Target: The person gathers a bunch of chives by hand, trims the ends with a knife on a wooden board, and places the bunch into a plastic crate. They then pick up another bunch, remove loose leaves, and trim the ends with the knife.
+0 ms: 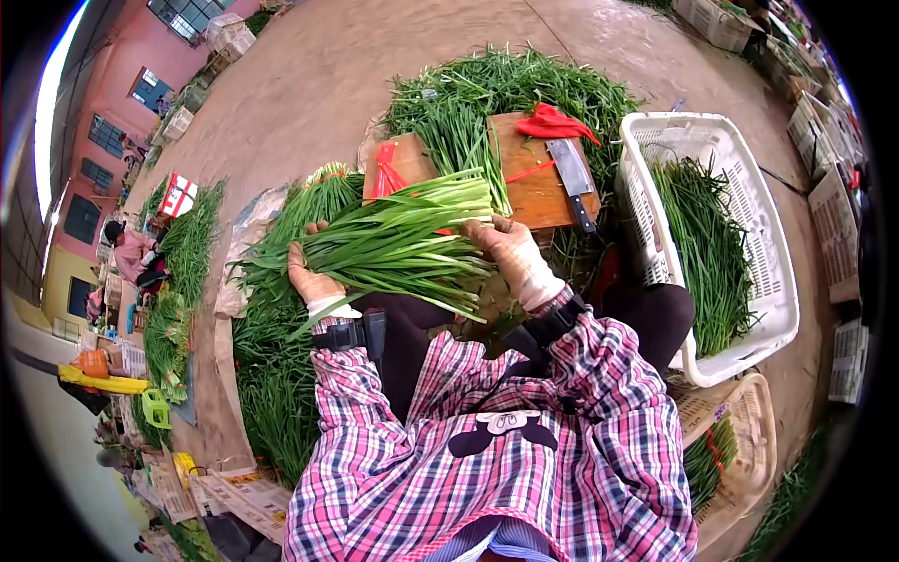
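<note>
A loose bunch of long green stalks [403,234] lies across both my hands, its pale ends to the right and its leafy tips to the left. My left hand [314,272] is closed round the leafy side. At the pale cut ends, my right hand [513,251] grips the bunch with bent fingers. Just beyond is a wooden board [529,187] with more stalks [459,145] across it. On its right side a cleaver [571,178] lies near a red cloth [557,123]. Red strips [385,172] rest on the board's left part.
A white crate [787,300] of greens stands at the right, with another crate [763,440] below it. Greens are heaped behind the board [524,80] and at my left [272,403]. A person in pink [136,251] sits far left among more greens.
</note>
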Available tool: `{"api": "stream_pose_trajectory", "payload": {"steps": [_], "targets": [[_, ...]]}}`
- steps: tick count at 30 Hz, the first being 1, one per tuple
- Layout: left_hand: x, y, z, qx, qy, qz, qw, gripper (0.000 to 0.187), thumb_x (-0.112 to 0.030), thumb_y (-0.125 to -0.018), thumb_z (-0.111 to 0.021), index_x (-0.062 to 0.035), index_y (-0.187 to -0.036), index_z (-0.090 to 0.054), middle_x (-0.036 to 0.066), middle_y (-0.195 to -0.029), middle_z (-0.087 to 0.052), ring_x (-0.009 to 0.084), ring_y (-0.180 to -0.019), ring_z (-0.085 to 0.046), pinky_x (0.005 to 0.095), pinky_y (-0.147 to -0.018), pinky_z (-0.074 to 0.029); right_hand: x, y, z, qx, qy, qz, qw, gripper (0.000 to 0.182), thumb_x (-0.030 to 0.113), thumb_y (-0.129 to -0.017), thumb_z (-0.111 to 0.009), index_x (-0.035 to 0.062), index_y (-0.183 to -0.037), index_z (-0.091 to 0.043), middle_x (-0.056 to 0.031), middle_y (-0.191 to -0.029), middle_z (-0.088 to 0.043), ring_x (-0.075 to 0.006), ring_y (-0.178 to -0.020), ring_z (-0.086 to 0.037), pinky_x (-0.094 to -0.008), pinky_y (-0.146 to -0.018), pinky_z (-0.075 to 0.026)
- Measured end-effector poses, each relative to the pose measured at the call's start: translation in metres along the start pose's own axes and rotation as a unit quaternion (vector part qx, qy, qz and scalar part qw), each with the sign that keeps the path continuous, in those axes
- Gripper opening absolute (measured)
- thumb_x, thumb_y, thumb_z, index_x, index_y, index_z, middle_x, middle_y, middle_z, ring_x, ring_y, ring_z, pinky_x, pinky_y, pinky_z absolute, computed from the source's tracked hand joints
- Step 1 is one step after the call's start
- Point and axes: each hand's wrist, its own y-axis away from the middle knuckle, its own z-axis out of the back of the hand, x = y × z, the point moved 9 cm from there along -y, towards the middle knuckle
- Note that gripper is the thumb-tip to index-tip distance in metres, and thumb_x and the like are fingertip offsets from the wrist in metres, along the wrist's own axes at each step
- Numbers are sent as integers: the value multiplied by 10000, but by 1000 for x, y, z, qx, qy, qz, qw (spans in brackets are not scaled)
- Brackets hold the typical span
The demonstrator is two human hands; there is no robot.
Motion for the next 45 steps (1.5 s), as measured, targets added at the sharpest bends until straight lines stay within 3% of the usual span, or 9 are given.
{"api": "stream_pose_trajectory", "payload": {"steps": [7, 12, 16, 26, 27, 31, 37, 42, 45], "targets": [[-8, -7, -3, 39, -3, -27, 999, 353, -311, -903, -587, -9, -1083, -617, 118, -1090, -680, 290, -1089, -608, 485, -1003, -458, -23, 0, 11, -46, -147, -37, 987, 360, 138, -811, -689, 0, -1140, -631, -27, -889, -662, -123, -780, -606, -279, -736, -506], [-9, -10, -11, 106, 40, 0, 994, 359, -289, -899, -613, 8, -1100, -633, 126, -1169, -662, 303, -1194, -552, 455, -1068, -409, -10, 14, 28, -71, -156, 17, 985, 457, 108, -825, -672, -41, -1245, -574, -50, -983, -676, -136, -883, -611, -269, -883, -465], [-10, -9, -9, 2, 47, -19, 999, 328, -294, -889, -629, -9, -1044, -588, 125, -1085, -665, 295, -1087, -604, 497, -1023, -448, -16, 16, 40, -51, -136, 25, 989, 477, 136, -850, -679, -49, -1271, -551, -57, -1095, -660, -136, -1024, -582, -269, -951, -425], [-13, 4, -38, 98, 25, -13, 995, 359, -321, -917, -598, -16, -1107, -618, 99, -1147, -662, 266, -1169, -564, 445, -1058, -413, -23, 11, 0, 16, -163, -15, 986, 508, 119, -874, -685, -30, -1319, -491, -73, -1117, -639, -161, -996, -602, -329, -861, -503], [-13, 8, -36, 40, 13, -29, 999, 291, -333, -920, -599, -51, -989, -614, 92, -1066, -679, 269, -1081, -606, 580, -1064, -382, -28, 6, 4, 0, -143, -15, 990, 502, 118, -879, -676, -29, -1321, -490, -68, -1112, -640, -160, -986, -605, -330, -843, -513], [-11, 18, -44, 18, 12, -41, 999, 299, -363, -940, -562, -66, -956, -599, 43, -1014, -647, 239, -1035, -591, 563, -1056, -379, -15, 14, -11, 31, -176, -5, 984, 578, 137, -873, -674, 56, -1399, -450, -60, -1117, -632, -173, -937, -623, -324, -793, -539], [-3, 9, -34, 15, 60, -43, 997, 261, -306, -899, -627, -49, -891, -585, 88, -955, -648, 277, -991, -603, 470, -959, -456, -27, 7, -7, -29, -135, -4, 990, 368, 89, -837, -715, 15, -1183, -611, -54, -1003, -671, -174, -849, -639, -304, -763, -520], [1, 8, -31, -1, 68, -41, 997, 253, -289, -892, -641, -40, -905, -599, 119, -969, -673, 294, -981, -626, 432, -934, -476, -22, 19, -15, -55, -206, -66, 975, 333, 134, -833, -724, 17, -1126, -620, -57, -979, -674, -186, -827, -632, -339, -762, -523], [3, 1, -28, 49, 49, -35, 997, 273, -318, -940, -564, -51, -905, -610, 111, -984, -675, 281, -1006, -619, 433, -937, -476, -11, 21, -11, -47, -122, -17, 991, 328, 206, -892, -660, 0, -1142, -609, -38, -1027, -646, -151, -928, -591, -283, -843, -466]]}}
